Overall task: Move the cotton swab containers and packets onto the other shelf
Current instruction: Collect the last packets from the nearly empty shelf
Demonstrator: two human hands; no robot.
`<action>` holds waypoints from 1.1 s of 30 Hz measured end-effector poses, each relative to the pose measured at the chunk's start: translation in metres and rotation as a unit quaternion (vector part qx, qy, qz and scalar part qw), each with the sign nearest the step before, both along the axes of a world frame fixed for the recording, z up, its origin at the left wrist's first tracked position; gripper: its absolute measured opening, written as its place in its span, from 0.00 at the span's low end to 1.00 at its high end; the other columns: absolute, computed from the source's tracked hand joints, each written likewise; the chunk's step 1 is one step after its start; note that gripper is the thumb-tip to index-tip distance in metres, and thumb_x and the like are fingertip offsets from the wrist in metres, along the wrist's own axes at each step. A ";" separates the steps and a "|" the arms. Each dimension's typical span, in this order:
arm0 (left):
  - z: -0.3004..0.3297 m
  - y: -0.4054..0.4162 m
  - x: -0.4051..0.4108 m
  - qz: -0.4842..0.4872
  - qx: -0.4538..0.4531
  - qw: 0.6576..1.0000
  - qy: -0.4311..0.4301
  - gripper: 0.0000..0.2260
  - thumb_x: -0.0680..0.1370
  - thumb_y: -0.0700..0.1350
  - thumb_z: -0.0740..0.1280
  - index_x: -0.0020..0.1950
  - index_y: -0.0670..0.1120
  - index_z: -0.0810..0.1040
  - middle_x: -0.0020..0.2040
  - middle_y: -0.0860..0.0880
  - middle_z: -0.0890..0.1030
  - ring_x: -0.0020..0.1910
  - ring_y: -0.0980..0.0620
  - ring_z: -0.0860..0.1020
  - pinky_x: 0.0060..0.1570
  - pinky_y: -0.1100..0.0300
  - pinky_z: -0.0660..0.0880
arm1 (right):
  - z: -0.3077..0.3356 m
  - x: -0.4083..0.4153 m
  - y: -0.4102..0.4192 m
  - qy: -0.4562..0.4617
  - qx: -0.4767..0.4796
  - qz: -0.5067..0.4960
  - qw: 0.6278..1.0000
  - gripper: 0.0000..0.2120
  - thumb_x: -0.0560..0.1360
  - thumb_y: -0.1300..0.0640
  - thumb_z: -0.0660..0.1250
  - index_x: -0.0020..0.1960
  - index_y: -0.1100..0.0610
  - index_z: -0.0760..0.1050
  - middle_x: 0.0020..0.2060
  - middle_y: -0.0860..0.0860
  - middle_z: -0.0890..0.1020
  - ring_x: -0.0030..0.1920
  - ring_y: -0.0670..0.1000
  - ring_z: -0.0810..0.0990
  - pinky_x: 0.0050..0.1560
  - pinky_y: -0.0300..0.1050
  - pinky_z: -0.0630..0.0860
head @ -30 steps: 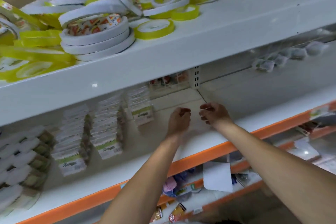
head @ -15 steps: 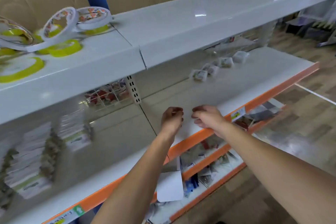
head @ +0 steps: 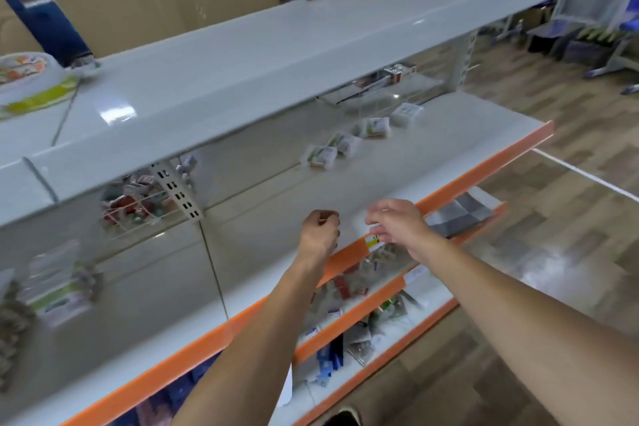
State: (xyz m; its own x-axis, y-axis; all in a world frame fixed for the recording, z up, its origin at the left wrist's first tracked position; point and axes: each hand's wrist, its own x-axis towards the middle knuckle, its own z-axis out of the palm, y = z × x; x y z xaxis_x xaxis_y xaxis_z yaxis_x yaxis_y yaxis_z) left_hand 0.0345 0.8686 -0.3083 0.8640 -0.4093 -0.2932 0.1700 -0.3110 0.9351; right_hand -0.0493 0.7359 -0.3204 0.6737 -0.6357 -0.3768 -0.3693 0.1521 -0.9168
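Several small clear cotton swab containers [head: 318,156] lie in a slanted row at the back of the middle shelf [head: 397,173], right section. Blurred cotton swab packets [head: 58,287] stand in rows on the left section of the same shelf. My left hand [head: 320,235] hovers over the shelf's front edge, fingers curled into a fist, and nothing shows in it. My right hand [head: 397,226] hangs close beside it with loosely bent fingers, holding nothing. Both hands are well short of the containers.
An upper white shelf [head: 276,55] overhangs the middle one, with tape rolls [head: 27,79] at its far left. A wire basket of small goods [head: 135,204] sits behind the upright. Lower orange-edged shelves [head: 349,308] hold assorted packets. Wooden floor lies to the right.
My view has swung right: the packets and tape rolls slid to the left edge and the containers came closer. Both hands stayed side by side, now over the right section.
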 end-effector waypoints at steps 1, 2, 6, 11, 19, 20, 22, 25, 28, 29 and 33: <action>-0.001 -0.008 0.003 0.002 0.003 1.000 0.001 0.07 0.81 0.39 0.60 0.56 0.42 0.77 0.44 0.45 0.76 0.35 0.52 0.73 0.33 0.60 0.68 | -0.002 0.000 -0.008 0.000 0.002 -0.004 1.000 0.10 0.72 0.60 0.72 0.53 0.54 0.80 0.44 0.53 0.86 0.38 0.48 0.84 0.37 0.38 0.80; -0.002 -0.013 0.006 0.006 0.009 1.000 0.002 0.08 0.81 0.39 0.60 0.57 0.41 0.77 0.45 0.45 0.77 0.35 0.52 0.73 0.33 0.60 0.69 | -0.003 0.001 -0.014 0.001 0.002 -0.006 1.000 0.10 0.72 0.60 0.72 0.53 0.54 0.80 0.44 0.54 0.86 0.37 0.48 0.84 0.35 0.38 0.79; -0.010 -0.042 0.028 0.028 0.029 0.999 -0.010 0.09 0.80 0.40 0.62 0.57 0.41 0.79 0.45 0.45 0.79 0.39 0.49 0.76 0.38 0.58 0.72 | -0.008 0.009 -0.043 -0.005 -0.006 -0.008 1.000 0.07 0.73 0.61 0.70 0.50 0.54 0.80 0.43 0.54 0.85 0.37 0.49 0.82 0.34 0.39 0.76; -0.015 -0.083 0.059 0.050 0.024 0.998 -0.009 0.07 0.79 0.42 0.64 0.54 0.43 0.79 0.40 0.47 0.80 0.38 0.49 0.77 0.40 0.56 0.74 | -0.005 0.026 -0.092 -0.009 -0.047 0.009 0.999 0.09 0.74 0.61 0.70 0.53 0.56 0.81 0.43 0.54 0.85 0.39 0.50 0.84 0.39 0.42 0.77; -0.014 -0.125 0.083 0.082 0.031 0.996 0.004 0.09 0.78 0.41 0.66 0.37 0.48 0.75 0.35 0.47 0.77 0.34 0.50 0.74 0.38 0.56 0.73 | -0.005 0.057 -0.147 -0.002 -0.085 0.057 0.995 0.08 0.75 0.60 0.71 0.53 0.57 0.81 0.43 0.55 0.86 0.38 0.51 0.83 0.40 0.44 0.78; -0.016 -0.128 0.087 0.099 0.027 0.995 0.003 0.11 0.77 0.41 0.67 0.35 0.49 0.73 0.34 0.47 0.76 0.33 0.50 0.74 0.39 0.55 0.72 | -0.005 0.062 -0.153 -0.003 -0.085 0.063 0.994 0.08 0.75 0.60 0.70 0.53 0.57 0.81 0.43 0.55 0.86 0.38 0.51 0.83 0.40 0.44 0.77; -0.020 -0.134 0.091 0.138 0.016 0.990 0.009 0.13 0.77 0.41 0.67 0.33 0.49 0.71 0.33 0.47 0.74 0.32 0.51 0.72 0.38 0.56 0.71 | -0.007 0.073 -0.165 -0.002 -0.088 0.080 0.993 0.08 0.75 0.60 0.70 0.54 0.57 0.81 0.44 0.55 0.86 0.38 0.51 0.83 0.41 0.45 0.78; -0.024 -0.144 0.090 0.192 0.018 0.981 0.015 0.14 0.76 0.41 0.67 0.31 0.49 0.70 0.32 0.46 0.74 0.30 0.51 0.72 0.38 0.56 0.71 | -0.010 0.086 -0.183 0.005 -0.099 0.124 0.987 0.07 0.75 0.60 0.70 0.53 0.55 0.81 0.44 0.53 0.86 0.40 0.51 0.84 0.43 0.47 0.80; -0.023 -0.155 0.085 0.236 0.022 0.971 0.014 0.12 0.75 0.41 0.68 0.32 0.47 0.73 0.33 0.44 0.75 0.33 0.48 0.73 0.39 0.56 0.72 | -0.014 0.093 -0.197 0.007 -0.120 0.175 0.977 0.07 0.75 0.59 0.69 0.52 0.53 0.81 0.43 0.51 0.86 0.42 0.51 0.86 0.43 0.46 0.81; -0.024 -0.159 0.084 0.248 0.023 0.968 0.013 0.10 0.75 0.41 0.68 0.33 0.46 0.74 0.34 0.43 0.75 0.34 0.48 0.73 0.38 0.56 0.71 | -0.015 0.095 -0.202 0.007 -0.129 0.189 0.974 0.07 0.75 0.58 0.69 0.52 0.52 0.81 0.43 0.50 0.86 0.42 0.50 0.86 0.42 0.45 0.81; -0.023 -0.166 0.081 0.299 0.014 0.954 0.015 0.03 0.72 0.40 0.66 0.38 0.42 0.76 0.35 0.41 0.75 0.36 0.47 0.72 0.40 0.56 0.69 | -0.017 0.103 -0.216 -0.003 -0.153 0.224 0.963 0.09 0.74 0.57 0.69 0.54 0.51 0.82 0.44 0.47 0.85 0.42 0.47 0.84 0.41 0.41 0.77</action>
State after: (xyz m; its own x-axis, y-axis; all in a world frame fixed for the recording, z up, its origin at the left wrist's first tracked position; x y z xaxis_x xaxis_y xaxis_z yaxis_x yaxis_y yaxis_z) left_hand 0.1152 0.7026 -0.3317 0.9313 0.1629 -0.3257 0.3520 -0.1739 0.9197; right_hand 0.0536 0.5202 -0.3369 0.9073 -0.3622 -0.2137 -0.3301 -0.2985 -0.8955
